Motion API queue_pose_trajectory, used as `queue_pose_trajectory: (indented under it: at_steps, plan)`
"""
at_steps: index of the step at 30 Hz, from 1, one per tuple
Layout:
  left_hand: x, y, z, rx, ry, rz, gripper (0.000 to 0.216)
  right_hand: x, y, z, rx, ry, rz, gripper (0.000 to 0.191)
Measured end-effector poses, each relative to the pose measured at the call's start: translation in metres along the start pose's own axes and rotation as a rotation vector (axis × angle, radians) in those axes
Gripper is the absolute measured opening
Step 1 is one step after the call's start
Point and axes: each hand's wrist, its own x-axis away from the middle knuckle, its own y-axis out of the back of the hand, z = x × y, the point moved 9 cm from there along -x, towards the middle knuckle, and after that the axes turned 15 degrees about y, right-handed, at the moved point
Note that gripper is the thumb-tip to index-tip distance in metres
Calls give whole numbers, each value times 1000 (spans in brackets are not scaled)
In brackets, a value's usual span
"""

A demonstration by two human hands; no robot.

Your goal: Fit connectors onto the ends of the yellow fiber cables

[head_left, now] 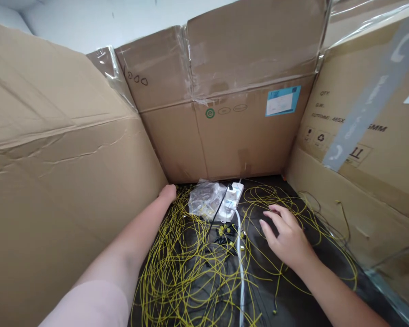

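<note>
My left hand (pixel 168 194) reaches to the far left corner, at the edge of a tangled heap of thin yellow wires (pixel 165 259). Its fingers look curled down, and whatever they hold is hidden. My right hand (pixel 286 234) hovers over a looser spread of yellow wires (pixel 276 197) on the right, fingers apart and holding nothing. Between the hands lie a white power strip (pixel 232 200) with a black plug in it and a crumpled clear plastic bag (pixel 206 200). Small black and yellow connectors (pixel 226 230) are clustered in front of the strip.
Cardboard walls enclose the dark surface (pixel 259 290): a left panel (pixel 71 181), a back panel (pixel 245 141) and a right panel (pixel 327 190) with grey tape. A white cable (pixel 241 272) runs from the power strip toward me.
</note>
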Motion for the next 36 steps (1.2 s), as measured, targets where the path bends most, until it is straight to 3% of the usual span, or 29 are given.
queue_pose_trajectory:
  at_steps: [4,8,12,17,19,21,23,26,31,36]
  plan:
    - [-2,10,-2,35,-14,-55,19,-1,2,-2,8,-5,-5,25]
    - [13,38,-6,177,-46,-176,19,-1,4,-4,13,-18,-19,25]
    - [50,67,-11,402,-141,-308,19,-1,3,1,-7,-16,-14,25]
    - [101,87,-9,745,-249,-425,30,-1,1,7,-28,-12,-1,25]
    - [112,91,-4,1040,-279,-364,25,0,1,8,-37,-11,-4,25]
    - [116,87,-1,1332,-265,-187,20,0,1,8,-46,-8,-6,25]
    - [124,80,-2,1462,-236,-12,19,0,0,7,-52,-5,-6,24]
    - [154,74,-5,1388,-297,53,18,0,-1,8,-61,4,1,24]
    - [224,50,-25,1012,-576,-54,16,-1,-9,27,-191,64,96,24]
    - [266,13,-62,775,-815,161,19,-4,-12,58,-419,128,145,39]
